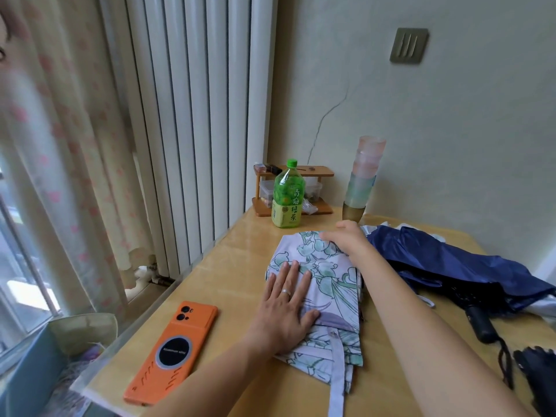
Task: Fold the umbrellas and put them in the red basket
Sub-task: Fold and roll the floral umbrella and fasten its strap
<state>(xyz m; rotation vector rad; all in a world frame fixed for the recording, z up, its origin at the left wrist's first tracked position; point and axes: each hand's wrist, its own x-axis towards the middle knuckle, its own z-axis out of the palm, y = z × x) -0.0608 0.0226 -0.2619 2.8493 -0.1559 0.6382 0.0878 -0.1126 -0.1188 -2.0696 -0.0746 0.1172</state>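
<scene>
Floral umbrella (pixel 331 284): collapsed, canopy flattened into a rough rectangle, lying centre of frame on the tabletop (pixel 228 266), long axis running away from the camera. Its closure strap (pixel 337 383) hangs loose off the near end toward the bottom edge of the frame.

Left hand (pixel 285 311): palm down on the near-left part of the canopy, fingers straight and spread, thumb out to the right. No grip, just flat pressure on the fabric. Ring (pixel 285 292) on one finger.

Right hand (pixel 346 240): at the far end of the same canopy, fingers bent down onto the fabric edge, thumb up. Can't tell if the grip is closed on a fold or only pressing on it.

Navy umbrella (pixel 451 260): right of the floral one, just beside it, collapsed but loose and unrolled, black handle (pixel 481 325) pointing to the lower right with a wrist cord trailing. Dark object (pixel 538 374) at the lower-right edge, cropped, can't identify.

Other items:
- orange phone (pixel 174 353), face down, lower left of the tabletop
- green tea bottle (pixel 288 195), upright at the far edge
- small wooden rack (pixel 319 173) behind the bottle
- stack of plastic cups (pixel 365 173), upside down, right of the rack
- radiator (pixel 186 115) and curtain (pixel 60 145) on the left
- wall switch (pixel 409 45), upper right
</scene>
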